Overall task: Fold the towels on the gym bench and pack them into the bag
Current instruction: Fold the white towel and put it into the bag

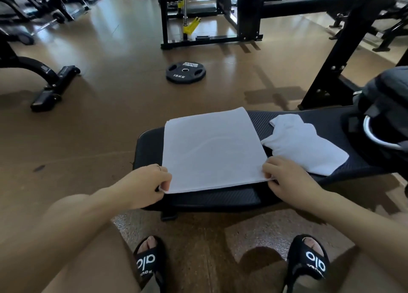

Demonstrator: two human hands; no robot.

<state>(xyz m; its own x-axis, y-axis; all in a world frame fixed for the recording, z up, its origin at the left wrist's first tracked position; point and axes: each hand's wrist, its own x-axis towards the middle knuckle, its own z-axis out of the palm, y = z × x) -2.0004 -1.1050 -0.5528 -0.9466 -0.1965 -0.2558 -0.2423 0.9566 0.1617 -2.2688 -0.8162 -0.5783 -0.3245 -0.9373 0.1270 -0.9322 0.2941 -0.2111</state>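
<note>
A white towel (212,149) lies flat and doubled over on the black gym bench (212,201). My left hand (145,184) pinches its near left corner. My right hand (287,178) pinches its near right corner. A second white towel (304,142) lies loosely rumpled on the bench just to the right, touching the first towel's right edge. At the right end of the bench stands a dark bag (384,107) with its mouth open toward me.
A 15 kg weight plate (186,70) lies on the brown floor beyond the bench. A black rack upright (344,50) rises behind the bench at right. Another bench's foot (53,87) stands at left. My sandalled feet (150,261) are below the bench's near edge.
</note>
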